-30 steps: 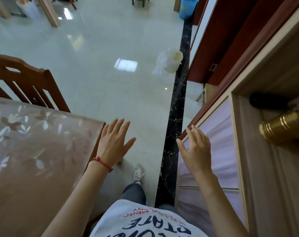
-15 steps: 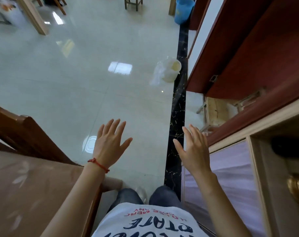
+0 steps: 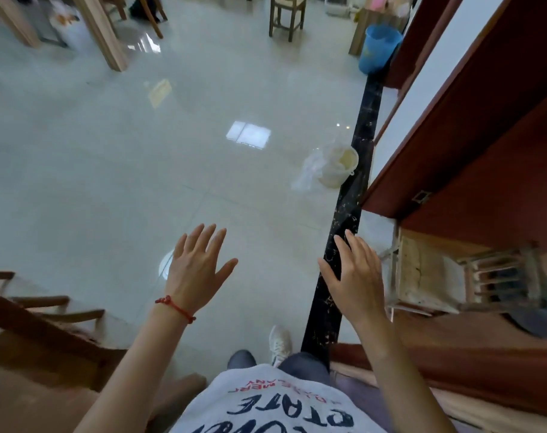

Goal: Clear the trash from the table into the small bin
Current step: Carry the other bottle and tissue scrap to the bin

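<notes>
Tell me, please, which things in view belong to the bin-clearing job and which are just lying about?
Part of the job:
small cream bin with a plastic liner, on the floor
left hand, open and empty
right hand, open and empty

Just lying about:
blue bucket
wooden chair
low wooden stool

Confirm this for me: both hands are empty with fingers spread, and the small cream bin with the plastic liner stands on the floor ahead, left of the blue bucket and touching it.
Not quite. The head view shows the left hand and right hand empty and spread, and the cream bin on the floor ahead, but it stands well apart from the blue bucket, which is farther off.
</notes>
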